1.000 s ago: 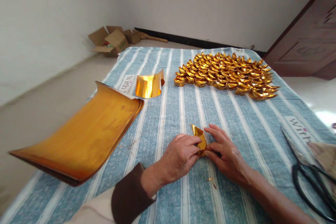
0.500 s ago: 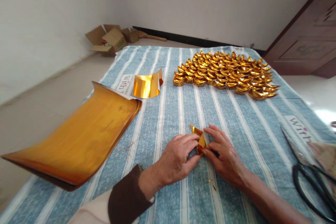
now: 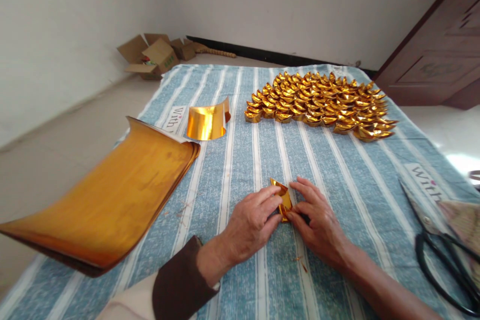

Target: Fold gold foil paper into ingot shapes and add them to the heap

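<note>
Between my two hands a small piece of gold foil paper [image 3: 286, 201], partly folded, is held low over the striped cloth. My left hand [image 3: 255, 214] grips its left side, fingers bent over the paper and thumb at its near end. From the right, my right hand [image 3: 315, 214] pinches the near edge with the thumb and a finger, the other fingers stretched past the paper. My fingers hide parts of the folds. Tiny gold scraps [image 3: 303, 264] lie on the cloth nearer to me.
Rows of folded gold paper ingots [image 3: 318, 100] cover the far right. A stack of large gold sheets [image 3: 108, 195] lies at left, with a curled gold strip [image 3: 206, 122] beyond it. Black-handled scissors [image 3: 427, 225] rest at right. Cardboard boxes [image 3: 161, 55] stand on the floor behind.
The gold paper has turned a little and shows more of its flat face. Both hands keep their hold on it. The whole view has shifted slightly.
</note>
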Demonstrator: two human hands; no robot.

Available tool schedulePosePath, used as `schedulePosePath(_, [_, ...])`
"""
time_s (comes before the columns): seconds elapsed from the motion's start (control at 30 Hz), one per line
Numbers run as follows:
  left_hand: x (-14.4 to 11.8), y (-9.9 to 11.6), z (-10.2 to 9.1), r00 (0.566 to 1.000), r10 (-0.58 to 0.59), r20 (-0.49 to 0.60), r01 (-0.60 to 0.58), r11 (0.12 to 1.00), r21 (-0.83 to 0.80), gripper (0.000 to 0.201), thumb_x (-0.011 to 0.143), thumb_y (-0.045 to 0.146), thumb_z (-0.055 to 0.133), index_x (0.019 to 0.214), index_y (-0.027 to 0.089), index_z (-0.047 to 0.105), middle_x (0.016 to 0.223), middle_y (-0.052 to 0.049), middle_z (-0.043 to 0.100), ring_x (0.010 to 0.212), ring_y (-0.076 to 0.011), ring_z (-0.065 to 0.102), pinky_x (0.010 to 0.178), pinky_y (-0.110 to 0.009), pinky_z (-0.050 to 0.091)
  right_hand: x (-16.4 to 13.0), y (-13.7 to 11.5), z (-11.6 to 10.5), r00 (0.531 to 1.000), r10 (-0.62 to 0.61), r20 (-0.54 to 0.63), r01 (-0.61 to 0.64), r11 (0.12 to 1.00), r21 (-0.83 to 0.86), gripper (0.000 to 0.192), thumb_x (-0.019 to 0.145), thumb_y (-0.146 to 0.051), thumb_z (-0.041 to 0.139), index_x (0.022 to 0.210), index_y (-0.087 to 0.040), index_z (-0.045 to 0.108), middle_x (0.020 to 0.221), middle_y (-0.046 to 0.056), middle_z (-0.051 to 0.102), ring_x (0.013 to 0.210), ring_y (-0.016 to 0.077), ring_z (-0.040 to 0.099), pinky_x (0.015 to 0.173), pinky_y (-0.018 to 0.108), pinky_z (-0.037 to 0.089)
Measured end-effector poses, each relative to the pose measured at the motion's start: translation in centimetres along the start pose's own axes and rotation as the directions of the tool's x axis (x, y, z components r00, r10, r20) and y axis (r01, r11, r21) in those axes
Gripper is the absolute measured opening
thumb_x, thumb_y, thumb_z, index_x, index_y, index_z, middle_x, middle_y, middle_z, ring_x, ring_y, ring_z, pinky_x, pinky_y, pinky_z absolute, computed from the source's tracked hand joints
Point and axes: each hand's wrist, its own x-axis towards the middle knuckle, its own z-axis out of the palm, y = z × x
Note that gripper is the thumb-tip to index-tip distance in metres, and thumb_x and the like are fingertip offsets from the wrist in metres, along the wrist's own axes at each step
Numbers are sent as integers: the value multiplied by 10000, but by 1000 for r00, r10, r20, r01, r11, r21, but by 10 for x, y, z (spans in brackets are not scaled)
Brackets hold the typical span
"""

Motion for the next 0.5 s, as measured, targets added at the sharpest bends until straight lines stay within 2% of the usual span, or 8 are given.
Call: schedulePosePath(0.5, [2, 0, 0, 996, 61, 65, -65, 996, 61, 182, 961, 176, 488, 973, 146, 667, 1201, -121, 656, 1038, -224, 663, 860, -412, 576, -3, 0, 4, 1000, 17, -16, -18, 1000, -25, 200, 887, -154, 551, 715, -194, 643, 1316, 127, 582, 1316, 318, 451, 1046, 585, 430])
